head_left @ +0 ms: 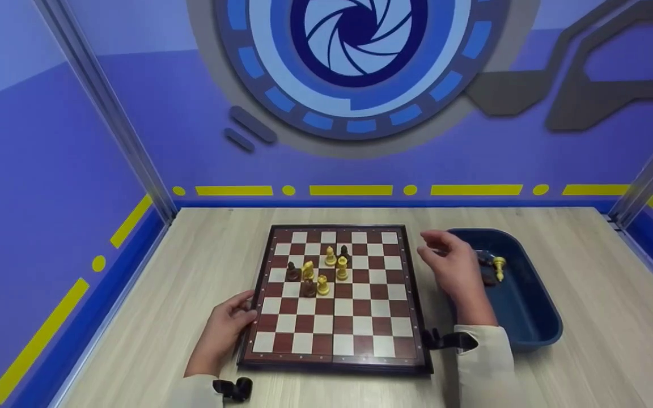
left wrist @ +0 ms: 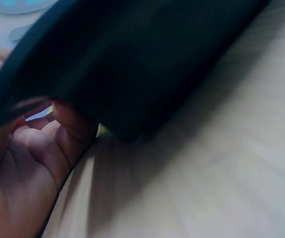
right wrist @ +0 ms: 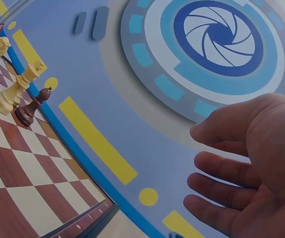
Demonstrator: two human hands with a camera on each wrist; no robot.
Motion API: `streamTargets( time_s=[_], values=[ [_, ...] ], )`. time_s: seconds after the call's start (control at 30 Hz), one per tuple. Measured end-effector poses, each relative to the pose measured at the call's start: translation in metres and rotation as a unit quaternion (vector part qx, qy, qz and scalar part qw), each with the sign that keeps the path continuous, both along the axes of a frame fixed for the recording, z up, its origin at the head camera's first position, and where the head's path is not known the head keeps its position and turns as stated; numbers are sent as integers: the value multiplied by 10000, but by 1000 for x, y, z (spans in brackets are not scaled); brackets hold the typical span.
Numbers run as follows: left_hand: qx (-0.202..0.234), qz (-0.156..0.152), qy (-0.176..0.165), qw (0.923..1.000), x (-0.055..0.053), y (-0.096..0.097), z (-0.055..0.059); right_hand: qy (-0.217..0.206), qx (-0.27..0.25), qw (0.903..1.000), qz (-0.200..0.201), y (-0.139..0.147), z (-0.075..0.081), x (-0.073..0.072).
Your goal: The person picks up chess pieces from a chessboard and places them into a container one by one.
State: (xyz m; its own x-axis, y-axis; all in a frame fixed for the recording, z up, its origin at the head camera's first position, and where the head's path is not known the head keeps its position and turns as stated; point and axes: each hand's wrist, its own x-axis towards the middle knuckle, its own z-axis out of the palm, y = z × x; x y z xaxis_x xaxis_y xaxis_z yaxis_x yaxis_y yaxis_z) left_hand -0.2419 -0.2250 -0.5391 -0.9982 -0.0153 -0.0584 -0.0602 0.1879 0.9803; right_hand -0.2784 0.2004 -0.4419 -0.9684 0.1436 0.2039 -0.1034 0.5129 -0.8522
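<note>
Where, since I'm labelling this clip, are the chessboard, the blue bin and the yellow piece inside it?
Chessboard (head_left: 360, 307), head view: bare playing surface.
Blue bin (head_left: 522, 311), head view: bare floor.
Yellow piece (head_left: 499, 268), head view: its middle.

In the head view, the right hand (head_left: 458, 272) hides part of the blue bin (head_left: 522, 317), and the dark things (head_left: 488, 280) inside it are too small to tell. The bottom edge cuts both of the 2 sleeves (head_left: 488, 365). In the left wrist view, a blurred dark shape (left wrist: 132, 64) covers some fingers of the left hand (left wrist: 28, 173). In the right wrist view, the left edge cuts the chessboard (right wrist: 28, 208).
</note>
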Motion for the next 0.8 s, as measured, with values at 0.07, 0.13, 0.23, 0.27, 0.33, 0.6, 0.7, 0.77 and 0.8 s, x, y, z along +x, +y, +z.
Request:
streamTargets(
  time_s=[0.07,0.13,0.23,0.27,0.33,0.6,0.7,0.77,0.8],
  values=[
    [-24,3,10,10000,-1,0,0,-5,-39,10000,60,-2,-1,0],
    [-45,-4,-4,10000,-1,0,0,-17,-77,9999,108,-4,-1,0],
    [-83,1,-12,10000,-2,0,0,-52,-88,9999,139,-7,-2,-1],
    [-101,6,-22,9999,-2,0,1,-59,-93,9998,150,-8,-3,-1],
    [-133,26,-35,9999,-2,0,1,-76,-114,9998,156,-11,-3,-1],
    [257,-51,-93,9996,-2,0,1,-176,-93,9996,200,-24,-3,1],
    [396,-125,-111,9991,-1,1,2,-165,-72,9993,321,-28,-5,1],
    [351,-36,-146,9993,0,2,3,-142,-89,9991,380,-29,-6,1],
    [323,8,-160,9994,0,3,4,-103,-97,9991,409,-30,-7,0]
  ],
)
